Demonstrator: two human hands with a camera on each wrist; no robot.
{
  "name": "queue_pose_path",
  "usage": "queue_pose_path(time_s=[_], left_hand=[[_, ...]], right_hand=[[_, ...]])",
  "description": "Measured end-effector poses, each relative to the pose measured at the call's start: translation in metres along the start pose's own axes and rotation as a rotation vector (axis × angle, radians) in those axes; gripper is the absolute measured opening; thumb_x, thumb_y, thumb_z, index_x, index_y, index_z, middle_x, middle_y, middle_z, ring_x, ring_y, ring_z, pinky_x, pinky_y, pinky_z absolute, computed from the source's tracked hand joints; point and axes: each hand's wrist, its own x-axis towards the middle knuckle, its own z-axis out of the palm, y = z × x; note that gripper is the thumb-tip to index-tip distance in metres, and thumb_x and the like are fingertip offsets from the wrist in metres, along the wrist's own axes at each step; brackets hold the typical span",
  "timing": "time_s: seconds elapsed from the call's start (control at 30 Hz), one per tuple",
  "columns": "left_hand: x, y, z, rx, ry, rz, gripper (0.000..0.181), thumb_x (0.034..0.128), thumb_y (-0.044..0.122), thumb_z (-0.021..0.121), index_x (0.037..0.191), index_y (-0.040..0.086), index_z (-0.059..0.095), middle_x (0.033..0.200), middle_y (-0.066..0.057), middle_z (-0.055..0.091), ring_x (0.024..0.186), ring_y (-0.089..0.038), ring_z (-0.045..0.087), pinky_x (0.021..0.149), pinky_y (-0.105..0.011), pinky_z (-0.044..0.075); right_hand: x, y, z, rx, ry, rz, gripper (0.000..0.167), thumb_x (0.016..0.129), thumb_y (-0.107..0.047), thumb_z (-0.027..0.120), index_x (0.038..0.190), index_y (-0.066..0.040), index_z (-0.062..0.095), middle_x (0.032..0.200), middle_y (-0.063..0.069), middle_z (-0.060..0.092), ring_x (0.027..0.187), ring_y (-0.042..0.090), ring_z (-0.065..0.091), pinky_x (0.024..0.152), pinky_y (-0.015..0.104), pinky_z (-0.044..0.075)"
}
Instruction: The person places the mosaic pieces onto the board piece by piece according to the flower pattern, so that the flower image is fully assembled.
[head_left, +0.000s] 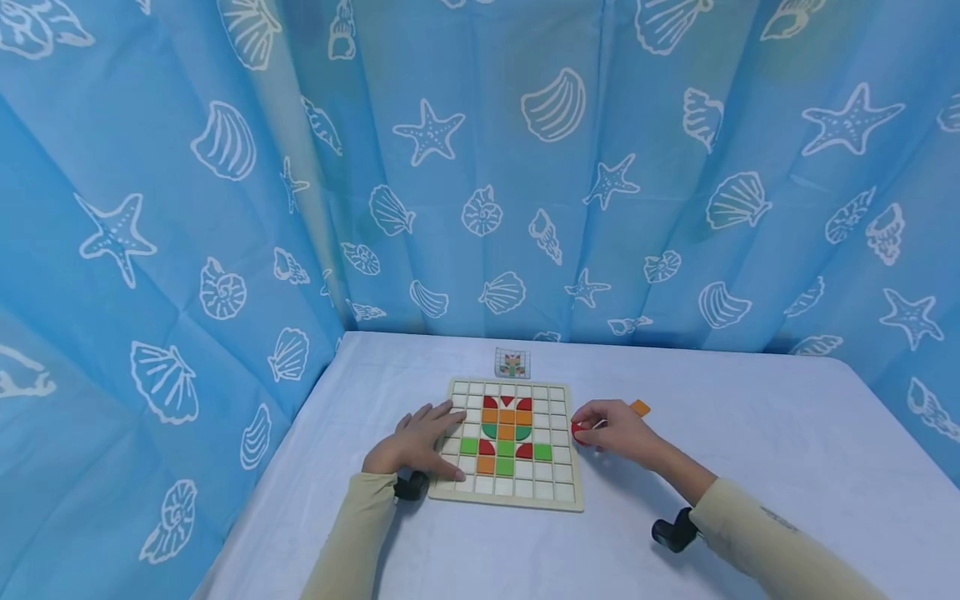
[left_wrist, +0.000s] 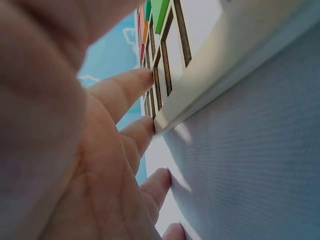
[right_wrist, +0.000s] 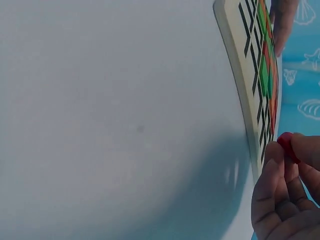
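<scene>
A square wooden grid board lies on the table, its cells holding white, red, orange and green tiles in a flower-like pattern. My left hand rests spread on the board's left side; in the left wrist view the fingertips touch its edge, others the cloth. My right hand, at the board's right edge, pinches a red tile between thumb and fingers. The right wrist view shows the red tile edge-on beside the board; its exact shape is hidden by the fingers.
Just beyond the right hand lies an orange tile. A small pattern card with a similar coloured design lies behind the board. White cloth covers the table, and a blue shell-print curtain hangs behind and at the left.
</scene>
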Motion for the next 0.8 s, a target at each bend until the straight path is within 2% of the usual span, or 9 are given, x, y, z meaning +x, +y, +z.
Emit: queue_pose_path(time_s=[0.13,0.43,0.63,0.8], left_hand=[[0.000,0.000,-0.001,0.006,0.001,-0.002,0.102,0.0688,0.053,0.086,0.154,0.028,0.036,0.165,-0.004,0.022,0.153,-0.037,0.012,0.121,-0.063,0.011],[0.000,-0.001,0.000,0.015,-0.003,0.004,0.101,0.0693,0.054,0.085,0.154,0.028,0.035,0.165,-0.004,0.022,0.152,-0.037,0.013,0.121,-0.063,0.011],[0.001,-0.002,0.001,0.018,-0.011,-0.002,0.101,0.0693,0.055,0.084,0.154,0.029,0.035,0.165,-0.004,0.022,0.153,-0.037,0.012,0.121,-0.063,0.011],[0.001,-0.001,0.000,0.020,-0.015,0.000,0.100,0.0697,0.055,0.084,0.154,0.029,0.035,0.165,-0.004,0.022,0.152,-0.038,0.012,0.120,-0.064,0.010]], right_hand=[[0.006,-0.011,0.010,-0.006,-0.012,-0.011,0.018,0.086,-0.012,0.076,0.103,-0.010,0.072,0.089,0.003,0.066,0.079,0.018,0.060,0.066,0.026,0.056],[0.014,-0.040,0.043,-0.015,-0.064,-0.092,0.008,0.085,-0.013,0.077,0.088,-0.014,0.070,0.086,-0.002,0.067,0.081,0.016,0.058,0.072,0.026,0.054],[0.016,-0.055,0.061,-0.036,-0.085,-0.193,0.007,0.085,-0.014,0.078,0.088,-0.014,0.071,0.084,-0.004,0.067,0.077,0.014,0.056,0.071,0.025,0.051],[0.015,-0.066,0.074,-0.044,-0.146,-0.265,0.005,0.088,-0.016,0.075,0.090,-0.012,0.072,0.082,-0.004,0.068,0.074,0.013,0.059,0.069,0.026,0.052]])
